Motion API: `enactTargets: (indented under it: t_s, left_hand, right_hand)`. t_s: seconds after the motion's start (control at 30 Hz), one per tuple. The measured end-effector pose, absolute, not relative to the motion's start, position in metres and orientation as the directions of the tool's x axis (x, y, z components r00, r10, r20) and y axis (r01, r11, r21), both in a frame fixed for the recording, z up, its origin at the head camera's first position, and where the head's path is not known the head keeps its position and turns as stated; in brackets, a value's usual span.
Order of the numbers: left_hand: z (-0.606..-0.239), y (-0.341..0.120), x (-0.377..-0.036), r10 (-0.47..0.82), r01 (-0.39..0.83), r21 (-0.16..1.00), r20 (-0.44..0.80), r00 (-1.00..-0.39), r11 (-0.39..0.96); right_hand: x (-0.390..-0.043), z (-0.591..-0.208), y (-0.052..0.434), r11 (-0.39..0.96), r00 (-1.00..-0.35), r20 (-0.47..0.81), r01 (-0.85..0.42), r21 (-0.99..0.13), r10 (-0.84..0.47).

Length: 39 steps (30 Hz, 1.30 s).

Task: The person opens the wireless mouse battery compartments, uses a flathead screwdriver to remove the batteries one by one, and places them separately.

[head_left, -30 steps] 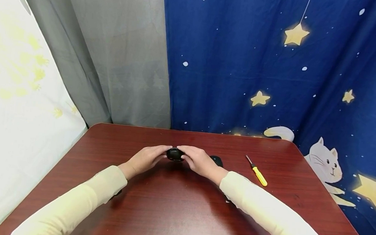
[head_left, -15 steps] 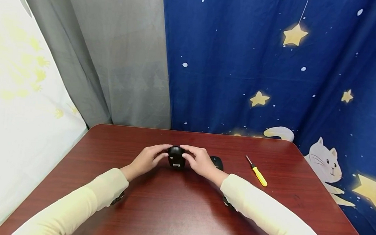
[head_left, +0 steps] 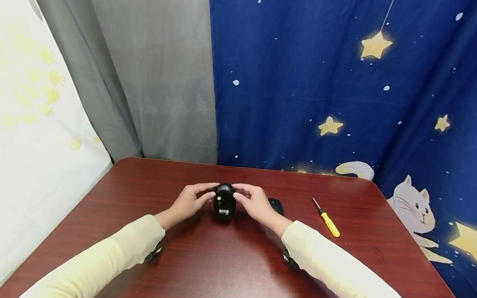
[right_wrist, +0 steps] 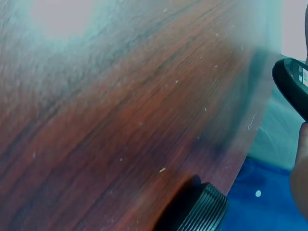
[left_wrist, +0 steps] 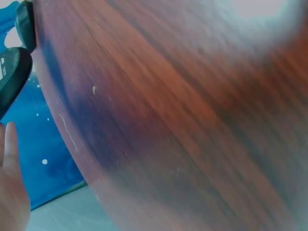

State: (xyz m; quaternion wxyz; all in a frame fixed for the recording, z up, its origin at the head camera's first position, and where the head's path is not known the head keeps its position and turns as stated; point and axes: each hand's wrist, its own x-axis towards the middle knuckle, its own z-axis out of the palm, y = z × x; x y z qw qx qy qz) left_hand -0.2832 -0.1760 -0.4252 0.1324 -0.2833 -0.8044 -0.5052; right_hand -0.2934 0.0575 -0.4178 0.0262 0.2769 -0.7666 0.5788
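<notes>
Both hands hold a small black computer mouse at the middle of the dark red wooden table. The mouse stands tipped up on end, its underside with a small label facing me. My left hand grips its left side, fingers curled over the top. My right hand grips the right side the same way. In the left wrist view the mouse shows at the top left above my left hand. In the right wrist view the mouse shows at the right edge.
A second small black object lies just behind my right hand. A yellow-handled screwdriver lies to the right of it. Grey and blue star-patterned curtains hang behind the table's far edge. A black ribbed part sits at the right wrist view's bottom.
The mouse has turned in my hands from lying flat to standing on end, underside and label now toward me. The hands stayed in place around it.
</notes>
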Motion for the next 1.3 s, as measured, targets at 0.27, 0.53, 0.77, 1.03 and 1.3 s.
enactTargets:
  t_s: [0.27,0.53,0.77,1.03,1.3]
  left_hand:
    - [-0.427,-0.170,-0.281,0.296,0.384,0.910,0.328,-0.897,0.156]
    - [-0.427,-0.164,-0.280,0.286,0.321,0.943,0.285,-0.915,0.088]
    - [-0.429,-0.159,-0.281,0.279,0.291,0.953,0.258,-0.925,0.084]
    - [-0.429,-0.153,-0.278,0.279,0.245,0.963,0.206,-0.938,0.113]
    - [-0.427,-0.146,-0.271,0.269,0.155,0.985,0.129,-0.955,0.080]
  right_hand:
    - [-0.294,-0.420,0.056,0.057,-0.907,0.243,-0.279,-0.959,-0.344]
    - [-0.289,-0.419,0.059,0.007,-0.928,0.172,-0.185,-0.983,-0.330]
    - [-0.285,-0.417,0.063,-0.067,-0.928,0.119,-0.102,-0.993,-0.352]
    - [-0.280,-0.417,0.068,-0.092,-0.935,0.092,-0.064,-0.994,-0.343]
    - [-0.276,-0.414,0.068,-0.112,-0.949,0.070,-0.036,-0.993,-0.309]
